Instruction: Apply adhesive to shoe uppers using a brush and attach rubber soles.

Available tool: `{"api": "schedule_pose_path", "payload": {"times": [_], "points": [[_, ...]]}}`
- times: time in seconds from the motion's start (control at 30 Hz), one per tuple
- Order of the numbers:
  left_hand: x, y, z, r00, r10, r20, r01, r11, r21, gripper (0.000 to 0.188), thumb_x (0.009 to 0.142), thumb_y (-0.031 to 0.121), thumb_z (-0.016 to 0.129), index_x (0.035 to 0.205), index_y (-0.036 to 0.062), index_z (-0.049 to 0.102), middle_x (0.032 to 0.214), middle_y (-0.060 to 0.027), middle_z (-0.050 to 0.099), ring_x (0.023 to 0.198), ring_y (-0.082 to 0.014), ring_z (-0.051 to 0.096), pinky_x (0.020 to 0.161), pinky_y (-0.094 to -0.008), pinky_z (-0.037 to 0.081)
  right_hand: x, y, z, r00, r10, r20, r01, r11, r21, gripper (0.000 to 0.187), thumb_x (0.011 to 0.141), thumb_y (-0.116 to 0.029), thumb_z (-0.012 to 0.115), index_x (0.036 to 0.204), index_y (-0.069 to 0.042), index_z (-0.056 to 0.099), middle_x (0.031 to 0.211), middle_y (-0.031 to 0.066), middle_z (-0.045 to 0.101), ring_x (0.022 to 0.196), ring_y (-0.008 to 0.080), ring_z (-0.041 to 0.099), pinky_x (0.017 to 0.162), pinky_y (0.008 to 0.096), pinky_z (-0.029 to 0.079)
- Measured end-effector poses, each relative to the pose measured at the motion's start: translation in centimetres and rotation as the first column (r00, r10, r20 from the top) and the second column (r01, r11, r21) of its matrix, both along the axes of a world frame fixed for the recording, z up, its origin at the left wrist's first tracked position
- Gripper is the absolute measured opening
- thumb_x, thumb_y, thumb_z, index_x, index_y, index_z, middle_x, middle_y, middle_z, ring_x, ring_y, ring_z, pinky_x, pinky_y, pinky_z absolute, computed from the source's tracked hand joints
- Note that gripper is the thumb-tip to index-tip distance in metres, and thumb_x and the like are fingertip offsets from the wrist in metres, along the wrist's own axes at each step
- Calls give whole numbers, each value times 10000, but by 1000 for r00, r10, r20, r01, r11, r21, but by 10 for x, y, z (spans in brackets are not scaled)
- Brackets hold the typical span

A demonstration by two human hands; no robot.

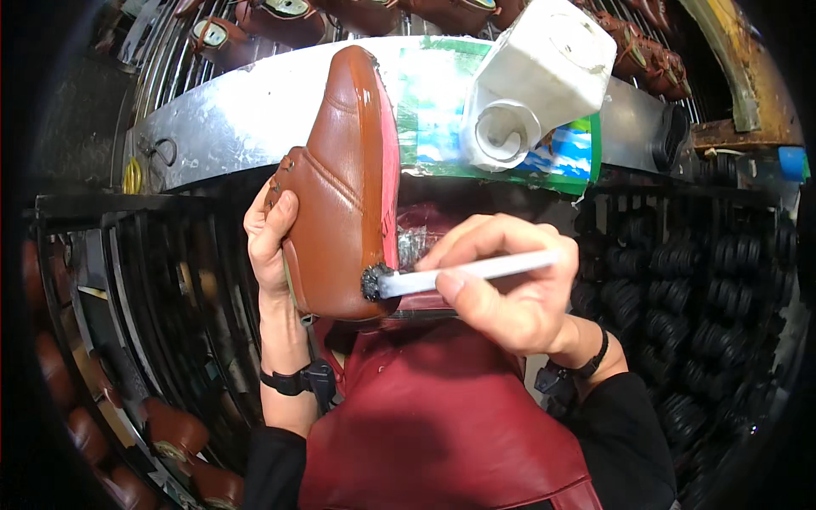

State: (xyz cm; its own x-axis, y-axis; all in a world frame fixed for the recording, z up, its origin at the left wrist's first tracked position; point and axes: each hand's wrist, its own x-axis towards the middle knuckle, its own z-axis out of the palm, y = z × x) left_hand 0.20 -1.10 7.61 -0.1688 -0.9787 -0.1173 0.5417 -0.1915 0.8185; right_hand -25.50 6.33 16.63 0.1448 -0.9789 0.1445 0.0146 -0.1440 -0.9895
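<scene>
My left hand [274, 229] grips a brown leather shoe upper [331, 204] at its laced opening, thumb on the outside and the other fingers mostly hidden. The shoe is held on its side, toe pointing away and heel toward me. A pinkish-red strip [388, 170] runs along its bottom edge, on the right. In my right hand [510, 280] is a brush [476, 270] with a pale flat handle, pinched between thumb and fingers. Its dark, clotted bristles touch the shoe's lower edge near the heel. A wet shine shows along the edge toward the toe.
A white plastic container [544, 76] with a round opening lies on a green and blue sheet on the metal bench [229, 119]. More brown shoes [285, 21] rest on a rack behind. Dark soles [671, 327] fill shelves at right; a black rack [170, 289] stands at left.
</scene>
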Motion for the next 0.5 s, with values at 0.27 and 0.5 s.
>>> {"api": "schedule_pose_path", "payload": {"times": [0.27,0.5], "points": [[-19,1,19,951,95,-296,-43,983,179,425,1101,323,544,1339,-23,614,1151,-149,736,973,-217,750,854,-360,630,-11,-34,30,990,139,-36,-143,948,-284,279,683,12,715,945,107,706,979,268,756,894,286,756,824,399,618],[-40,32,47,615,340,711,-74,923,-377,378,1115,255,536,1423,41,585,1330,-137,684,1159,-250,690,963,-409,595,-6,-84,48,935,335,119,-264,878,-400,396,624,26,578,997,95,694,1033,261,758,980,287,748,916,414,607]]}}
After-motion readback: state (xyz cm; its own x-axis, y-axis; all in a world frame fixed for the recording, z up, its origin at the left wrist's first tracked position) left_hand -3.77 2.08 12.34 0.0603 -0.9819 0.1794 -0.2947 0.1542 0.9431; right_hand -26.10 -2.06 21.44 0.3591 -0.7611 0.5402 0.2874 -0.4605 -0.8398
